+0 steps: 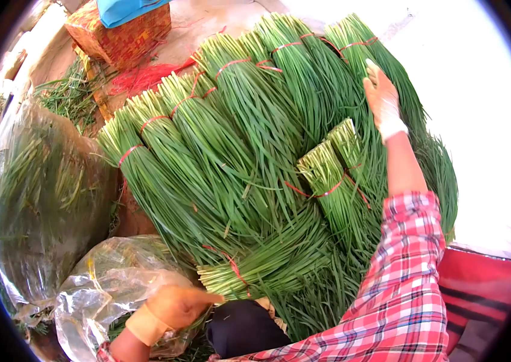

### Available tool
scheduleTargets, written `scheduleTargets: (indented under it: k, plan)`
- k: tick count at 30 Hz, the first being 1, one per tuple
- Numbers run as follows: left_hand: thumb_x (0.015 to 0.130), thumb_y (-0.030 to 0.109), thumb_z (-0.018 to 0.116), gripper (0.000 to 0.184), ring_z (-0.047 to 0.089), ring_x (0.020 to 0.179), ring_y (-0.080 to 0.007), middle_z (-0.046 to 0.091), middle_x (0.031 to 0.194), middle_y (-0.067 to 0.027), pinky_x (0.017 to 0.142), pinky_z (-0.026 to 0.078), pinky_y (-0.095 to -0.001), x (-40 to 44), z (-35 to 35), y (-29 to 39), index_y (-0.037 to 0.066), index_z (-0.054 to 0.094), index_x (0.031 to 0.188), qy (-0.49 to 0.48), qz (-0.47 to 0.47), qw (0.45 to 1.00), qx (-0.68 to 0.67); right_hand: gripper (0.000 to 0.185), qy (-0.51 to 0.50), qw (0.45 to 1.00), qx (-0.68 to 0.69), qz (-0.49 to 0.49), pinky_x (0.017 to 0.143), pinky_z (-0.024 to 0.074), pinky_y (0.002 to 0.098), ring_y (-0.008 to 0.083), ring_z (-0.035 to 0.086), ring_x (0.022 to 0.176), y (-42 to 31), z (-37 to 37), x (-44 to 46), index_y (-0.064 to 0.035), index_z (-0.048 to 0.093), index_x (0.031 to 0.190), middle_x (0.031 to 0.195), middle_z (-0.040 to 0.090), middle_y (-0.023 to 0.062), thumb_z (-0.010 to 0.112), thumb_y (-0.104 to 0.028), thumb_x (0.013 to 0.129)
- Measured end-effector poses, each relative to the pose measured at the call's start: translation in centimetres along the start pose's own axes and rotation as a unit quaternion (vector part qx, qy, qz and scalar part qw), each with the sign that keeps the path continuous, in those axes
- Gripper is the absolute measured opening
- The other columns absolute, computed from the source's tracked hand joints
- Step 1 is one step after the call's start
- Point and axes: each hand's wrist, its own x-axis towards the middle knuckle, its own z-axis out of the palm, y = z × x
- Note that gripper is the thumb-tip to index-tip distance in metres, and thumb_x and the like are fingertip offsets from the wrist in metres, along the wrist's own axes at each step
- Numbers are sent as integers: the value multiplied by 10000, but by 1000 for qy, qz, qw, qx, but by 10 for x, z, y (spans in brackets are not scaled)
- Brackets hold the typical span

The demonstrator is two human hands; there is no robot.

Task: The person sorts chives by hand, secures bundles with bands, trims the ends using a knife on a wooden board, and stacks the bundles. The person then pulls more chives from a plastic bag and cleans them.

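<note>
Several bundles of long green garlic chives (pixel 255 108), tied with red string, lie side by side with their cut ends facing away from me. My right hand (pixel 382 99), in a thin glove with a white cuff, rests flat on the bundle at the far right (pixel 352 45). Its fingers are stretched out and grip nothing. Low at the left, my left hand (pixel 177 306) wears an orange glove and is blurred. One digit points right, beside a tied bundle (pixel 225 277) near my knee; the other fingers are hidden. Two shorter-looking bundles (pixel 328 169) lie on top at the centre right.
A large clear bag (pixel 50 199) of greens stands at the left, with a crumpled clear plastic bag (pixel 111 277) in front of it. Beyond are a patterned orange box (pixel 120 39) with a blue cloth, loose red string (pixel 147 77) and scattered leaves (pixel 71 93). White sheeting (pixel 472 90) spreads right.
</note>
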Motion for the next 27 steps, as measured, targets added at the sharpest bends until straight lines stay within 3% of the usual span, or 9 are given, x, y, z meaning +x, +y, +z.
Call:
scheduleTargets:
  k: [4, 6, 8, 10, 12, 15, 18, 21, 27]
  plan:
    - [735, 97, 685, 533, 426, 1211, -407, 460, 1329, -151, 990, 364, -501, 69, -66, 82, 123, 523, 1242, 446, 236, 831, 235, 459, 2, 997, -40, 71, 984, 385, 330, 269, 528, 1149, 13, 44, 38, -69, 459, 1311, 1258, 536, 181, 504, -72, 855]
    - [750, 224, 700, 627, 325, 1283, -413, 380, 1395, -134, 1011, 268, -602, 127, -97, 83, 151, 444, 1318, 510, 163, 787, 305, 459, 1, 992, -81, 101, 972, 391, 331, 275, 538, 1134, 16, 61, 56, -67, 478, 1296, 1239, 551, 177, 514, -73, 839]
    - [767, 340, 674, 679, 231, 1340, -394, 284, 1462, -100, 1020, 192, -648, 193, -94, 26, 208, 385, 1367, 472, 35, 808, 351, 488, -9, 989, -100, 110, 977, 391, 350, 291, 532, 1142, 15, 72, 71, -67, 447, 1320, 1251, 544, 173, 527, -75, 839]
    - [728, 365, 701, 745, 188, 1357, -398, 252, 1483, -87, 1040, 156, -636, 203, -91, 20, 220, 374, 1381, 445, 21, 825, 347, 615, -15, 976, -188, 112, 928, 429, 431, 374, 548, 1076, 24, 85, 78, -96, 359, 1374, 1159, 575, 230, 589, -236, 821]
    - [720, 362, 710, 768, 184, 1356, -409, 242, 1488, -85, 1040, 147, -640, 204, -90, 17, 234, 359, 1391, 459, 19, 815, 353, 965, -44, 955, -253, 147, 956, 425, 452, 358, 508, 1156, 37, 111, 82, -100, 128, 1450, 1360, 418, 203, 721, -386, 744]
    - [706, 357, 723, 791, 175, 1358, -413, 244, 1487, -84, 1044, 139, -637, 202, -92, 17, 233, 354, 1395, 447, 16, 827, 341, 1144, -79, 944, -242, 208, 966, 423, 420, 346, 507, 1159, 44, 112, 90, -93, -26, 1447, 1336, 441, 195, 753, -457, 692]
    - [704, 355, 726, 792, 176, 1356, -415, 249, 1484, -84, 1045, 137, -635, 203, -94, 17, 232, 357, 1393, 443, 17, 832, 334, 1077, -154, 928, -267, 209, 926, 438, 415, 330, 538, 1133, 37, 98, 90, -170, -13, 1460, 1295, 497, 201, 699, -502, 725]
    - [689, 347, 740, 804, 183, 1352, -418, 256, 1480, -80, 1046, 130, -633, 205, -92, 12, 246, 360, 1391, 447, 24, 831, 330, 839, -119, 932, -299, 167, 899, 445, 430, 351, 565, 1086, 29, 88, 70, -288, 180, 1445, 1252, 542, 170, 647, -472, 771]
    - [668, 342, 755, 834, 187, 1351, -417, 257, 1480, -72, 1045, 134, -635, 207, -94, 7, 263, 351, 1394, 442, 30, 838, 318, 685, -3, 912, -362, 192, 828, 480, 450, 319, 604, 1023, 78, 28, 73, -326, 245, 1426, 1225, 567, 144, 605, -362, 845]
